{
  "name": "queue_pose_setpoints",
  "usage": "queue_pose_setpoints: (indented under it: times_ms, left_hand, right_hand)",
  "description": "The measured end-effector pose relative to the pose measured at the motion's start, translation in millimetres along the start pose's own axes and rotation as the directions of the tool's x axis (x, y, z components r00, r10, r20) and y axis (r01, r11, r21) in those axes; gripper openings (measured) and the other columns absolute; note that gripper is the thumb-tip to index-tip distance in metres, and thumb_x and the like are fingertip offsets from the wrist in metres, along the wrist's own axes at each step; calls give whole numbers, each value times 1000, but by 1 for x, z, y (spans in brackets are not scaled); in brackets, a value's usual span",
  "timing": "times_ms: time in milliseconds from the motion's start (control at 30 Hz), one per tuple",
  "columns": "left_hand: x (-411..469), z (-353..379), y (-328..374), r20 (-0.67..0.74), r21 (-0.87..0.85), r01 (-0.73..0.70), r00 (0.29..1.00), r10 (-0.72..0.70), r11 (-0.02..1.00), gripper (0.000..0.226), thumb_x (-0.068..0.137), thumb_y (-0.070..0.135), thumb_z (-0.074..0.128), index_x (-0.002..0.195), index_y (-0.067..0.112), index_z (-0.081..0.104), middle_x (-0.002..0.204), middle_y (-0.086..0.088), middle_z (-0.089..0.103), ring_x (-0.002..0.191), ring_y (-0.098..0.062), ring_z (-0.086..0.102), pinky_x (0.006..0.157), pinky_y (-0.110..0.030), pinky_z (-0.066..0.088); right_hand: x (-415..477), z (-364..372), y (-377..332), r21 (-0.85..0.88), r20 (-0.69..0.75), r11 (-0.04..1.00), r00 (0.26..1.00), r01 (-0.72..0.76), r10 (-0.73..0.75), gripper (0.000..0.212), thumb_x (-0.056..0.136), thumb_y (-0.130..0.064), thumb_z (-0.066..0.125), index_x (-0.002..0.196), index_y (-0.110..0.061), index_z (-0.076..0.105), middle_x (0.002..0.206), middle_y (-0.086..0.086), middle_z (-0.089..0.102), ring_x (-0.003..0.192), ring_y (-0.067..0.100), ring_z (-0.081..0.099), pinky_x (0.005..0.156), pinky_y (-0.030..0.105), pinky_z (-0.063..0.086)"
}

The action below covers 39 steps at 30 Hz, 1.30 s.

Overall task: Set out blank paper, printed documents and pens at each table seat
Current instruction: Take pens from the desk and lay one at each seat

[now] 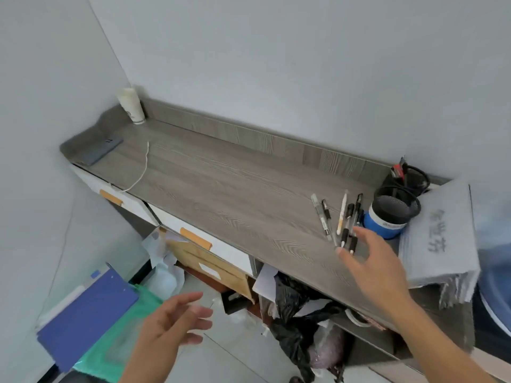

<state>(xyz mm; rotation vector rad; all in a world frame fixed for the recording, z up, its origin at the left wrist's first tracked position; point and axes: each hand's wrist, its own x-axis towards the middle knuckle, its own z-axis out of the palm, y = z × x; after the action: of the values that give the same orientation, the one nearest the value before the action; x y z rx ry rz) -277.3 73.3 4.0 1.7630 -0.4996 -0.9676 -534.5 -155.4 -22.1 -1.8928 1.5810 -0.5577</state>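
Note:
Several pens (pixel 338 219) lie loose on the grey wood counter (pixel 221 189), near its right end. My right hand (pixel 378 269) hovers just in front of them, fingers spread and straight, holding nothing. My left hand (pixel 171 324) hangs lower left over the floor, fingers loosely spread, also holding nothing. A blue folder (pixel 85 316) and a green plastic sleeve (pixel 124 338) lie at the lower left.
A black mesh pen holder (pixel 398 205) with a blue-and-white container stands right of the pens, beside a grey stack (pixel 439 233) with writing. A phone (pixel 102 150), white cable and paper cup (pixel 131 106) sit at the counter's left end. Boxes and black bags crowd underneath.

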Motion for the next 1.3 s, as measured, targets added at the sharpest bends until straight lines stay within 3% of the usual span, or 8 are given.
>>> queue_pose_setpoints:
  times_ms: [200, 300, 600, 900, 1000, 1100, 1200, 1300]
  left_hand:
    - [95, 0, 25, 132, 45, 76, 988, -81, 996, 19, 92, -1, 54, 105, 5, 67, 86, -18, 75, 77, -33, 71, 69, -43, 54]
    - [145, -9, 45, 223, 65, 58, 972, -71, 996, 20, 92, -3, 54, 104, 6, 68, 85, -17, 75, 76, -31, 71, 68, -42, 53]
    - [281, -14, 96, 470, 151, -42, 882, -34, 988, 20, 91, -5, 54, 100, 8, 67, 79, -12, 76, 66, -19, 70, 57, -28, 54]
    - [312, 65, 102, 703, 293, -110, 698, -136, 950, 12, 93, 5, 57, 101, 11, 64, 71, -3, 74, 62, -11, 67, 56, -24, 48]
    - [308, 84, 109, 728, 296, -136, 673, -131, 945, 13, 94, 4, 56, 103, 9, 63, 77, -7, 72, 60, -9, 66, 53, -20, 47]
    - [305, 89, 116, 727, 287, -149, 677, -114, 946, 14, 94, 4, 55, 105, 8, 63, 82, -12, 72, 63, -13, 67, 54, -22, 49]
    - [303, 86, 121, 701, 275, -160, 708, -84, 948, 15, 94, 5, 56, 105, 8, 64, 81, -11, 74, 66, -17, 68, 58, -28, 51]
    - [302, 81, 123, 654, 269, -154, 754, -63, 951, 15, 93, 3, 56, 104, 8, 65, 76, -8, 74, 65, -17, 69, 56, -27, 51]
  right_hand:
    - [70, 39, 5, -311, 81, 942, 984, -125, 157, 88, 83, -65, 56, 152, -24, 18, 153, 8, 34, 137, 30, 38, 102, 48, 43]
    - [93, 58, -3, -400, -1, 891, 972, -214, 233, 93, 82, -69, 54, 152, -22, 14, 151, 14, 36, 133, 34, 41, 99, 47, 45]
    - [156, 75, -45, -426, -66, 847, 945, -317, 321, 80, 79, -36, 71, 145, -24, 27, 127, 10, 54, 114, 31, 51, 83, 40, 47]
    - [159, 99, -58, -508, -60, 769, 907, -387, 417, 48, 87, -25, 55, 131, -12, 41, 115, 12, 58, 99, 32, 63, 74, 37, 47]
    - [157, 93, -59, -401, -70, 821, 907, -406, 414, 31, 87, -24, 54, 116, -12, 49, 105, 10, 61, 93, 31, 62, 71, 35, 45]
    - [155, 85, -62, -103, -148, 905, 906, -413, 396, 6, 87, -19, 56, 85, -17, 52, 76, 1, 55, 72, 24, 52, 59, 32, 36]
    - [153, 78, -74, 401, -304, 884, 875, -242, 377, 27, 85, -8, 63, 66, -19, 47, 56, -6, 43, 54, 14, 39, 55, 29, 32]
    - [154, 80, -80, 628, -435, 777, 809, -42, 395, 33, 83, -2, 70, 63, -16, 47, 53, -7, 41, 49, 6, 35, 53, 21, 34]
